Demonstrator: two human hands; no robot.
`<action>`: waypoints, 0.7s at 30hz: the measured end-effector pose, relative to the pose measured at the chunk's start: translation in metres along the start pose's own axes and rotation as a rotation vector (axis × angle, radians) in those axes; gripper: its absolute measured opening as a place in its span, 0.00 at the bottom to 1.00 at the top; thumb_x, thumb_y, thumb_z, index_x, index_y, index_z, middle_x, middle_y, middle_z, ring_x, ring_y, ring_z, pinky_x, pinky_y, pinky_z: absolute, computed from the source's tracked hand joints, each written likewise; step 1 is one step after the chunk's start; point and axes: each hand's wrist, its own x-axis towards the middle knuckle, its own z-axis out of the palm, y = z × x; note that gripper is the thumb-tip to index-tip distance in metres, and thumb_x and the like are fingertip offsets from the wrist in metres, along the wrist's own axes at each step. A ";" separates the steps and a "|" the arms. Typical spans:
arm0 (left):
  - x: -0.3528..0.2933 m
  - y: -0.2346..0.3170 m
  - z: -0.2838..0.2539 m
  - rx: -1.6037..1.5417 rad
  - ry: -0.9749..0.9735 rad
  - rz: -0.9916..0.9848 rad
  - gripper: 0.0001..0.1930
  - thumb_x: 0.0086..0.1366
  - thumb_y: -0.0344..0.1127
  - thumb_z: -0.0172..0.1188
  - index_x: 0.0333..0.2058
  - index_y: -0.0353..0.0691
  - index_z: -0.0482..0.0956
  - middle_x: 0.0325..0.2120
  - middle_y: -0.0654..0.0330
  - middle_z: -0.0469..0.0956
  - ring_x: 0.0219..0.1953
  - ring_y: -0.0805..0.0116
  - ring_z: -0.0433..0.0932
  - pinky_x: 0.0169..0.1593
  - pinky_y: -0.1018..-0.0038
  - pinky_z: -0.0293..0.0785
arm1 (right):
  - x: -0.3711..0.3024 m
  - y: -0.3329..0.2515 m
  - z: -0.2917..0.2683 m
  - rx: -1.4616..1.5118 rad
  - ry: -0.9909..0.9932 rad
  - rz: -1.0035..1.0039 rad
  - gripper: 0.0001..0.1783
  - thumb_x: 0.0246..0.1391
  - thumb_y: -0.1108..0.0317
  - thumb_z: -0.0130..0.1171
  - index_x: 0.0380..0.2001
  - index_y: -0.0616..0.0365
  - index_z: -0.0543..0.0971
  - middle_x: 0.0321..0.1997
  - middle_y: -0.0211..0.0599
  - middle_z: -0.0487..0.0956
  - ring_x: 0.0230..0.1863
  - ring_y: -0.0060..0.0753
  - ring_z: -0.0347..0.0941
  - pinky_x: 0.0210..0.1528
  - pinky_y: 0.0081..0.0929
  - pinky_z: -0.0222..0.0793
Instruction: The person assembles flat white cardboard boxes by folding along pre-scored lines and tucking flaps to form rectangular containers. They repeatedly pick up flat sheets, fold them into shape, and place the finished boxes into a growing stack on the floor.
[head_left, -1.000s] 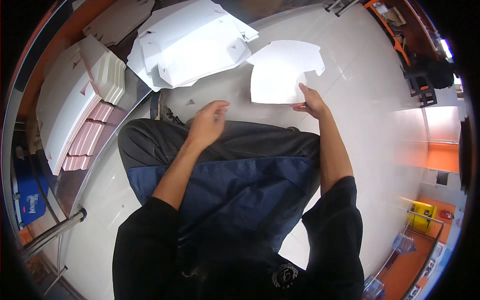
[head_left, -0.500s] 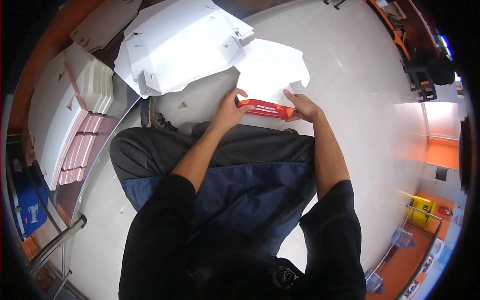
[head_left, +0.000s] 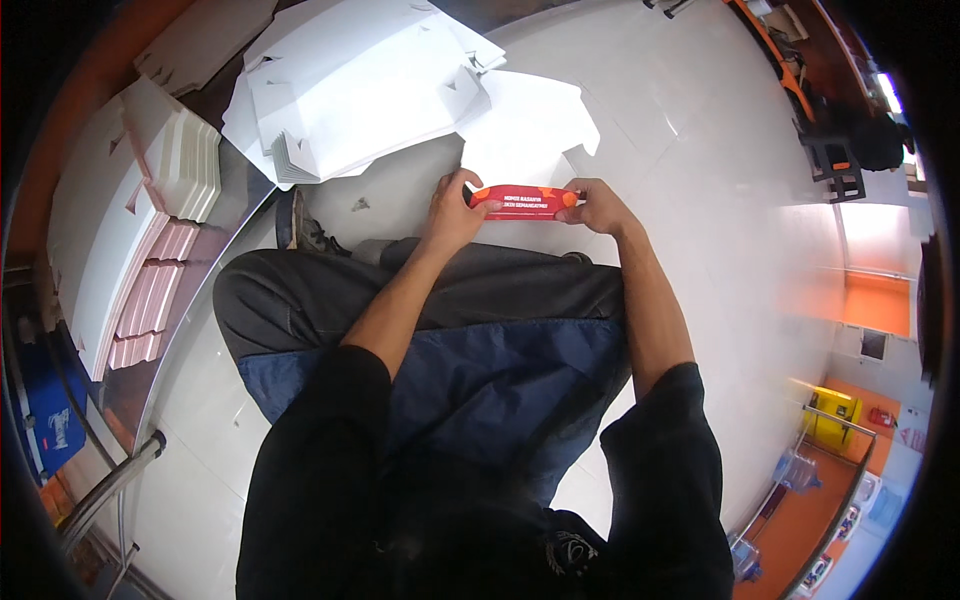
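A partly folded cardboard box (head_left: 525, 130), white inside, lies on the floor in front of my crossed legs. Its near wall, a red panel with orange patches and white print, stands raised and faces me. At the left end of that panel, my left hand (head_left: 455, 212) pinches the corner between thumb and fingers. My right hand (head_left: 600, 207) grips the opposite corner, thumb on the red face. Fingers behind the wall are partly hidden. The box's far flaps still spread flat, close to a pile of white cardboard blanks (head_left: 360, 90).
Left of me, more stacked blanks (head_left: 100, 220) with pinkish edges rest on a low metal-edged surface. A metal tube leg (head_left: 120, 480) and a blue bag (head_left: 50, 410) are at the lower left. Water bottles (head_left: 797, 470) stand on a rack at the far right.
The red wall has tilted so its printed face shows more squarely. Both hands have moved slightly up and left with the box, keeping hold of its corners.
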 end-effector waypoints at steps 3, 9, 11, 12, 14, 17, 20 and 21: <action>-0.002 0.003 0.000 0.052 0.046 0.042 0.23 0.52 0.42 0.72 0.42 0.44 0.70 0.44 0.48 0.70 0.47 0.48 0.73 0.49 0.59 0.72 | 0.009 0.007 0.005 -0.133 0.067 -0.041 0.16 0.43 0.72 0.72 0.36 0.64 0.79 0.34 0.42 0.81 0.37 0.33 0.75 0.42 0.30 0.71; -0.008 -0.003 0.003 0.111 0.036 0.083 0.27 0.52 0.42 0.72 0.47 0.44 0.69 0.49 0.46 0.69 0.54 0.45 0.70 0.54 0.58 0.70 | 0.009 -0.004 0.017 -0.124 0.115 0.016 0.12 0.46 0.75 0.67 0.37 0.62 0.80 0.36 0.47 0.82 0.38 0.35 0.78 0.43 0.32 0.72; -0.006 -0.009 0.003 0.078 -0.008 0.143 0.34 0.52 0.41 0.72 0.56 0.49 0.65 0.55 0.43 0.65 0.58 0.40 0.66 0.56 0.56 0.69 | 0.015 0.008 0.020 -0.238 0.128 -0.061 0.12 0.48 0.78 0.63 0.38 0.61 0.80 0.37 0.48 0.82 0.39 0.37 0.78 0.43 0.33 0.73; -0.005 -0.009 0.004 0.143 -0.005 0.179 0.36 0.52 0.41 0.71 0.58 0.50 0.63 0.56 0.43 0.65 0.58 0.41 0.66 0.56 0.56 0.69 | 0.017 0.016 0.019 -0.275 0.162 -0.036 0.12 0.48 0.78 0.62 0.39 0.61 0.80 0.37 0.49 0.82 0.40 0.38 0.79 0.43 0.33 0.73; -0.008 -0.010 0.002 0.287 0.007 0.241 0.39 0.53 0.39 0.70 0.62 0.51 0.59 0.57 0.43 0.64 0.58 0.43 0.66 0.56 0.56 0.70 | 0.023 0.026 0.020 -0.340 0.223 0.006 0.13 0.49 0.80 0.59 0.40 0.60 0.80 0.37 0.50 0.82 0.41 0.42 0.79 0.43 0.33 0.73; -0.019 0.003 -0.012 0.362 -0.006 0.288 0.34 0.56 0.37 0.66 0.61 0.50 0.64 0.57 0.45 0.66 0.56 0.48 0.70 0.56 0.58 0.69 | 0.024 0.025 0.017 -0.248 0.139 0.049 0.17 0.48 0.80 0.59 0.44 0.58 0.80 0.45 0.54 0.80 0.50 0.48 0.76 0.51 0.35 0.72; -0.023 0.059 -0.050 0.291 -0.019 0.404 0.20 0.57 0.37 0.65 0.49 0.43 0.77 0.48 0.50 0.75 0.53 0.49 0.72 0.55 0.60 0.69 | 0.011 0.039 0.002 -0.370 0.155 -0.096 0.22 0.50 0.75 0.60 0.51 0.55 0.77 0.55 0.58 0.74 0.59 0.52 0.69 0.60 0.37 0.66; -0.022 0.069 -0.075 0.354 0.084 0.496 0.19 0.57 0.37 0.65 0.47 0.43 0.78 0.47 0.52 0.76 0.53 0.51 0.73 0.55 0.61 0.70 | 0.003 0.028 0.004 -0.376 0.203 -0.044 0.23 0.51 0.72 0.60 0.53 0.56 0.76 0.57 0.58 0.72 0.61 0.52 0.67 0.62 0.37 0.63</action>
